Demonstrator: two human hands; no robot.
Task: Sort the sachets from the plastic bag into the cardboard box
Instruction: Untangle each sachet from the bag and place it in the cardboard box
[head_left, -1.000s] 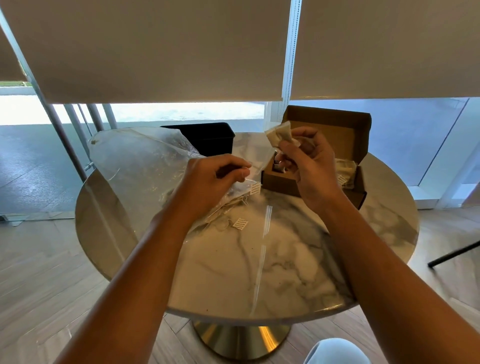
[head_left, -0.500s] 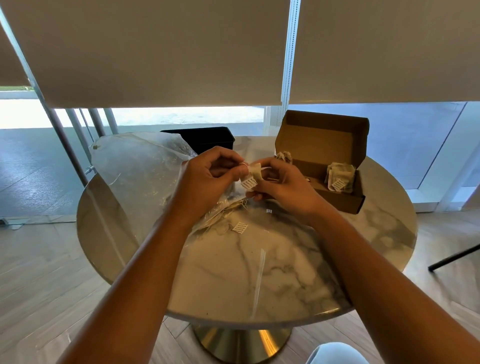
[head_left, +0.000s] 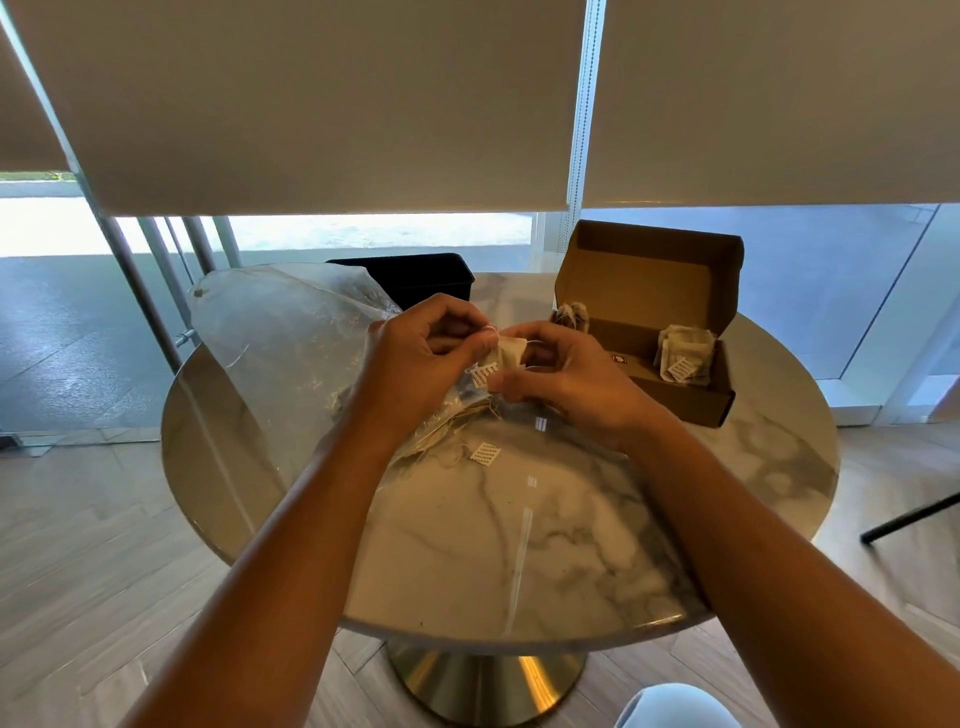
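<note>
Head view: both hands meet above the round marble surface (head_left: 519, 545). The left hand (head_left: 415, 364) and the right hand (head_left: 566, 374) pinch one soft paper sachet (head_left: 510, 352) between them. The crinkled clear plastic bag (head_left: 280, 338) lies at 10 o'clock. The open brown cardboard box (head_left: 675, 395), at 2 o'clock, holds flat sachets (head_left: 683, 356).

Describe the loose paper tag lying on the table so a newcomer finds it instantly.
On the round marble table, look just in front of the clear plastic bag. The small white printed tag lies flat there below both hands, alone on bare marble, unlike the tags in the cardboard box.
</note>
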